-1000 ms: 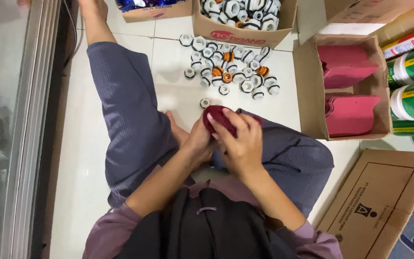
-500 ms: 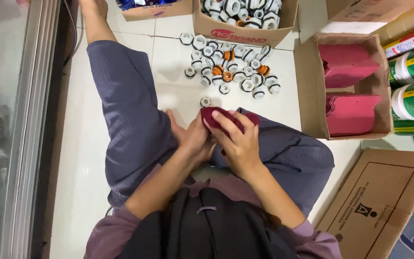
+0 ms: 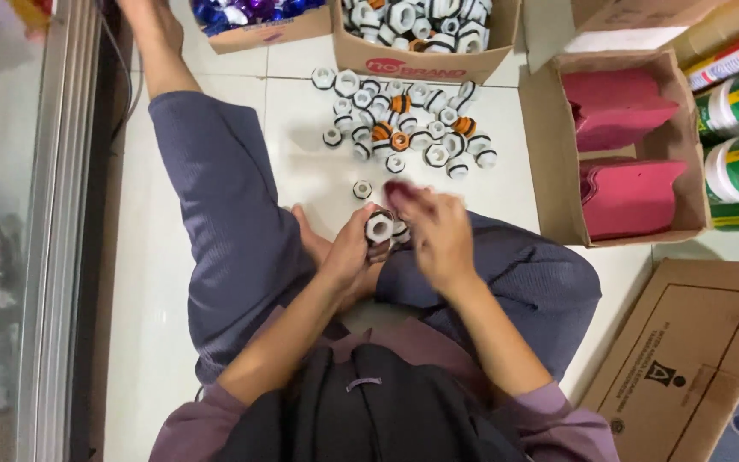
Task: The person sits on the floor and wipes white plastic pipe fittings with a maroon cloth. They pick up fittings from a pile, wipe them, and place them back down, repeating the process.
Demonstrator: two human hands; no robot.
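Here the left hand (image 3: pixel 354 257) grips a white fitting (image 3: pixel 379 228); the right hand (image 3: pixel 438 235) is blurred, grip unclear.

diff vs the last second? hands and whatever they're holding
Earlier both hands were cupped round a dark red piece that hid the part under it. Now the right hand has lifted off to the right, blurred, the dark red piece at its fingertips. That bares a white hexagonal fitting in the left hand, which keeps its grip. The pile of fittings on the floor and the box of pink sheets are unchanged.
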